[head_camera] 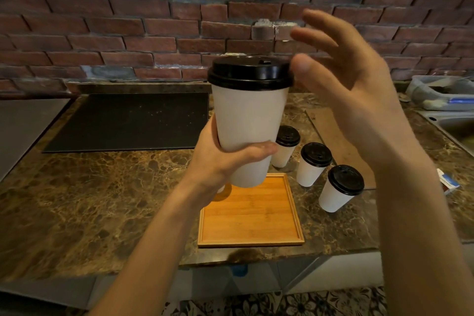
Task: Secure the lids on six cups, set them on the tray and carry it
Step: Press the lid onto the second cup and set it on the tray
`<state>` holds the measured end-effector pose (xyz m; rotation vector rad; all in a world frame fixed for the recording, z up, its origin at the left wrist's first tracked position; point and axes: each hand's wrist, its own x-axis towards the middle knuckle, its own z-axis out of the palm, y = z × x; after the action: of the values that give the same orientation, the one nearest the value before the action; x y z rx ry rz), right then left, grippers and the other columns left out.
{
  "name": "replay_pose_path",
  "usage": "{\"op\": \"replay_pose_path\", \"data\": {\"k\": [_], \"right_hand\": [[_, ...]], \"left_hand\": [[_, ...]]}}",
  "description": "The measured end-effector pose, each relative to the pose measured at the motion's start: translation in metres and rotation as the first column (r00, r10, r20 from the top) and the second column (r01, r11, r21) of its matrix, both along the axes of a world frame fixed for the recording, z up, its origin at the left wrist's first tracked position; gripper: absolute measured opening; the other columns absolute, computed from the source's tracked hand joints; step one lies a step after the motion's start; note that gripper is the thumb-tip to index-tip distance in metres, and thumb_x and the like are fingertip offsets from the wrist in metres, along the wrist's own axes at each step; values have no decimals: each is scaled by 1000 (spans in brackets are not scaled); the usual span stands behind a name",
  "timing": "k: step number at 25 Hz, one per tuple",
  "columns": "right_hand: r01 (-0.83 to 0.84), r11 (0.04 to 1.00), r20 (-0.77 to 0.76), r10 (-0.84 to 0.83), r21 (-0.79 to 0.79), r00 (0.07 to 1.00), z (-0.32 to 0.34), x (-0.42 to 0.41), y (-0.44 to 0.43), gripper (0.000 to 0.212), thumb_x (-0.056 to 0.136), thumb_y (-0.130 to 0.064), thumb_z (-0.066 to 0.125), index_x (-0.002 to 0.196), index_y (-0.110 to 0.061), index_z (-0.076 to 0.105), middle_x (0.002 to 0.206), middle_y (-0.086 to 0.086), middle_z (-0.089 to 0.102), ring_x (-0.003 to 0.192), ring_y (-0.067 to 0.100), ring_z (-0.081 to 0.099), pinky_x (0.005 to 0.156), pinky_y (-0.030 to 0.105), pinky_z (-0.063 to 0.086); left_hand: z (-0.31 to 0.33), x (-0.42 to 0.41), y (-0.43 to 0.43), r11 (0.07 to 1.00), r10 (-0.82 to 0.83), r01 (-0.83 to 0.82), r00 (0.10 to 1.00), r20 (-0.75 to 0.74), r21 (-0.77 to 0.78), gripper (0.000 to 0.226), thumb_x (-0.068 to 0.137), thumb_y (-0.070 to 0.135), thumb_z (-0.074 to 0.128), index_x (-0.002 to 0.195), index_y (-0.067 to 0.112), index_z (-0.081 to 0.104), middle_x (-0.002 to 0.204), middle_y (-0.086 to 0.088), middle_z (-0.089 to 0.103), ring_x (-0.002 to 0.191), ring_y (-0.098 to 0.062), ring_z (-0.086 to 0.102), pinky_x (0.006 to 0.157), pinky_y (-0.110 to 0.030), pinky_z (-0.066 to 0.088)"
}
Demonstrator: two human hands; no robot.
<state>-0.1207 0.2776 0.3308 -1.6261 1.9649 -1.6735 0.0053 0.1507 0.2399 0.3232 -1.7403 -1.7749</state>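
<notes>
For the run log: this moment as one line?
left hand: grips white cup above tray | right hand: open, thumb by black lid | counter: three lidded cups right of tray

Red brick wall point(128, 20), brown marble counter point(89, 187), patterned floor point(282, 305)

A café or kitchen counter is suggested: a brick wall point(128, 20) is seen behind the fingers point(320, 38) of the right hand point(354, 90), a marble worktop point(102, 187) below them, a steel sink point(446, 123) to their right, and lidded takeaway cups point(311, 172) beneath them.
</notes>
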Motion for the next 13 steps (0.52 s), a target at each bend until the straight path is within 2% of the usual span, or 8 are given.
{"op": "replay_pose_path", "data": {"k": [3, 6, 9, 13], "right_hand": [[58, 993, 177, -76, 105, 981, -20, -4, 3, 83, 71, -71, 55, 144, -37, 38, 132, -21, 55, 115, -1, 59, 96, 37, 54], [4, 971, 278, -72, 237, 958, -41, 4, -1, 93, 67, -74, 58, 148, -35, 35, 139, -15, 52, 119, 2, 57, 98, 38, 53], [-69, 970, 385, -26, 232, 923, -53, 19, -13, 88, 68, -66, 67, 145, -35, 38, 134, -14, 56, 113, 0, 60, 91, 31, 57], [-11, 984, 407, -63, 177, 911, -59, 30, -26, 94, 57, -65, 76, 138, -33, 41, 123, -10, 61, 111, 7, 62, 88, 35, 58]], "left_hand": [[-2, -1, -3, 999, 30, -30, 999, 19, 31, 79, 49, 35, 84, 120, 30, 50, 106, 6, 67, 98, -16, 67, 73, -30, 57], [-3, -3, -4, 999, 29, -30, 999, 21, 45, 78, 51, 36, 84, 121, 32, 50, 105, 9, 67, 98, -15, 67, 73, -29, 57], [-3, -6, -2, 999, 20, -21, 999, 37, 30, 77, 54, 34, 84, 122, 31, 49, 106, 6, 68, 98, -14, 67, 71, -26, 56], [-7, -12, 5, 1000, 24, -24, 999, 39, 6, 73, 65, 18, 80, 130, 19, 46, 112, 0, 67, 99, -12, 67, 71, -22, 56]]}}
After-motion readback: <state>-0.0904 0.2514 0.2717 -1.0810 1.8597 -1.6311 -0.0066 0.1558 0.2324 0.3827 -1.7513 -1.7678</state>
